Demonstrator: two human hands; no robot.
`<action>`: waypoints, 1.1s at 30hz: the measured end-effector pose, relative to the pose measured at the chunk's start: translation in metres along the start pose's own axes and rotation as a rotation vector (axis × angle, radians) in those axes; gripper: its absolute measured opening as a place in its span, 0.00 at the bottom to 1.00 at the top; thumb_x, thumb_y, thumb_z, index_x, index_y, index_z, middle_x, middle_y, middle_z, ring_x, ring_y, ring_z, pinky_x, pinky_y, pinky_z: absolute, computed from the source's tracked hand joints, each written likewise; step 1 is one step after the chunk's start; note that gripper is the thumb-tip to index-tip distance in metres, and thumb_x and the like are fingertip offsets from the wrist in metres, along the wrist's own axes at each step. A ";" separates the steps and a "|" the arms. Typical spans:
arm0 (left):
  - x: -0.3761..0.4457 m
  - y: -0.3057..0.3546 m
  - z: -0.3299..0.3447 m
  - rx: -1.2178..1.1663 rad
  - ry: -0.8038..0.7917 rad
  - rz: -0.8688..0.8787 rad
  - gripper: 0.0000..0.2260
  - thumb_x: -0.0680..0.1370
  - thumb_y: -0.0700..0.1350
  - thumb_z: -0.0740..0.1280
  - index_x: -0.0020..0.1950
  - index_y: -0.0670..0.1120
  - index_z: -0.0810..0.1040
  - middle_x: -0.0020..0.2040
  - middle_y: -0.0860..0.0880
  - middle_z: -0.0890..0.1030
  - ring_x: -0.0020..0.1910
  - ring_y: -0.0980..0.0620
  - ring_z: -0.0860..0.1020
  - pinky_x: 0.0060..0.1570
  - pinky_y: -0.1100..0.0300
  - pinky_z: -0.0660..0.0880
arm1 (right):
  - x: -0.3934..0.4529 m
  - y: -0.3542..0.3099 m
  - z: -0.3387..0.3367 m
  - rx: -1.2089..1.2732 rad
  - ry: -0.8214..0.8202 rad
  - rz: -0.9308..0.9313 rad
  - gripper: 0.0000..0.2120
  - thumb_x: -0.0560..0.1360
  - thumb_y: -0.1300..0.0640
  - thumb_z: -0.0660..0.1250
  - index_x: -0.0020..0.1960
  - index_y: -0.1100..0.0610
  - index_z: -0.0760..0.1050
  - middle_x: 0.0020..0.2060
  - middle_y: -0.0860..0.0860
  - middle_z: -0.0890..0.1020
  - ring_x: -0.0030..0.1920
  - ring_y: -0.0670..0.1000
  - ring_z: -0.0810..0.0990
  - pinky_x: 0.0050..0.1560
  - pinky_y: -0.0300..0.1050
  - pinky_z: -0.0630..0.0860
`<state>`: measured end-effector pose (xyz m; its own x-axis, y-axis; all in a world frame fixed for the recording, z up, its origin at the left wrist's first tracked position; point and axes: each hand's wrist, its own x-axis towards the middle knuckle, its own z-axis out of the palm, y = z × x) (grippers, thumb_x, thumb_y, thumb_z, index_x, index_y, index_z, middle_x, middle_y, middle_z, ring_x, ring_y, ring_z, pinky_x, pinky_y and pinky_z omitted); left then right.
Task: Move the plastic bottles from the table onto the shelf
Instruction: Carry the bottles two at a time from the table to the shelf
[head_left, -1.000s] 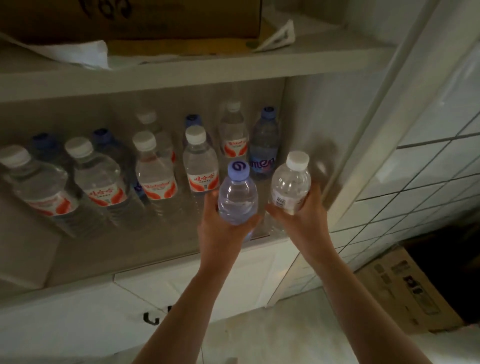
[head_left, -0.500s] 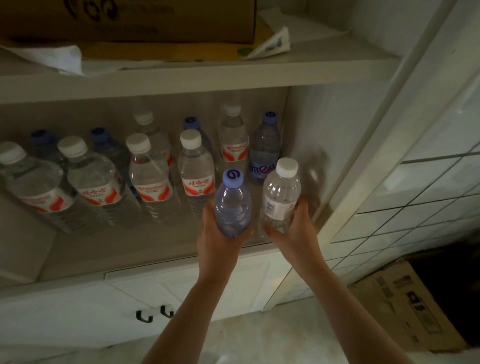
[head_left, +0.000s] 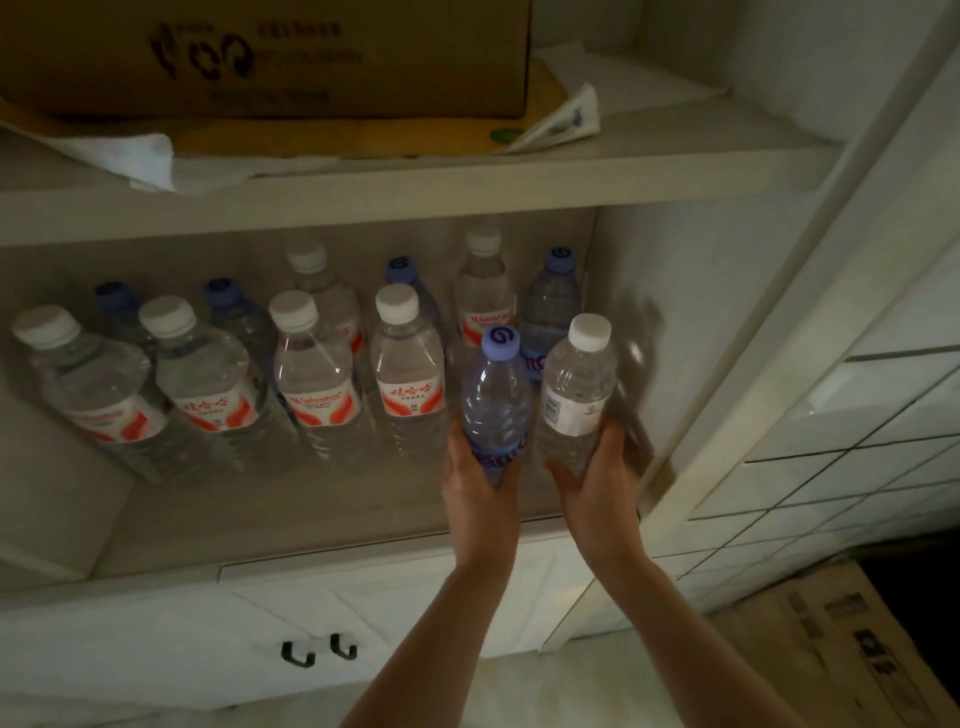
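My left hand (head_left: 480, 493) grips the lower part of a bluish bottle with a purple cap (head_left: 496, 400). My right hand (head_left: 597, 483) grips a clear bottle with a white cap (head_left: 574, 389) from below. Both bottles stand upright, side by side, at the right end of the shelf (head_left: 311, 519), close to its right wall. I cannot tell whether their bases touch the shelf board. Several other bottles (head_left: 311, 384) with white or blue caps stand in rows further left and behind.
An upper shelf (head_left: 415, 182) carries a cardboard box (head_left: 270, 52) and papers. Below the shelf are white cabinet doors with two black handles (head_left: 319, 649). A tiled wall (head_left: 857, 441) is at right, and a flattened carton (head_left: 841, 639) lies on the floor.
Both hands have carried their bottles slightly lower and deeper into the shelf's right end. The view has shifted a little to the right and down.
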<state>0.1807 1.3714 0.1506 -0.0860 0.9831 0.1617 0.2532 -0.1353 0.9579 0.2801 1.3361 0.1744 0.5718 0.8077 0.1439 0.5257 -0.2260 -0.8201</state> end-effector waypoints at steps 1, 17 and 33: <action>0.003 0.001 0.003 -0.006 0.010 0.001 0.31 0.71 0.41 0.75 0.71 0.47 0.67 0.63 0.50 0.78 0.61 0.53 0.77 0.59 0.55 0.77 | 0.002 -0.002 0.001 -0.001 0.003 0.000 0.30 0.71 0.61 0.73 0.68 0.62 0.63 0.65 0.59 0.73 0.65 0.58 0.73 0.60 0.46 0.71; 0.025 -0.003 0.029 0.037 0.075 -0.069 0.34 0.74 0.41 0.73 0.76 0.44 0.61 0.71 0.44 0.70 0.70 0.47 0.69 0.68 0.50 0.70 | 0.033 -0.006 0.018 -0.004 0.045 0.065 0.33 0.75 0.57 0.68 0.74 0.58 0.56 0.71 0.57 0.68 0.71 0.56 0.68 0.70 0.51 0.68; -0.030 -0.014 -0.017 0.101 -0.108 -0.030 0.23 0.78 0.39 0.65 0.72 0.49 0.66 0.63 0.52 0.78 0.56 0.57 0.78 0.57 0.56 0.78 | -0.024 0.016 0.014 0.004 -0.036 0.059 0.23 0.75 0.58 0.68 0.68 0.59 0.68 0.61 0.54 0.77 0.60 0.54 0.77 0.61 0.48 0.74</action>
<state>0.1635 1.3416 0.1358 0.0083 0.9948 0.1018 0.3485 -0.0983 0.9321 0.2662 1.3208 0.1503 0.5784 0.8123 0.0748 0.4891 -0.2720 -0.8288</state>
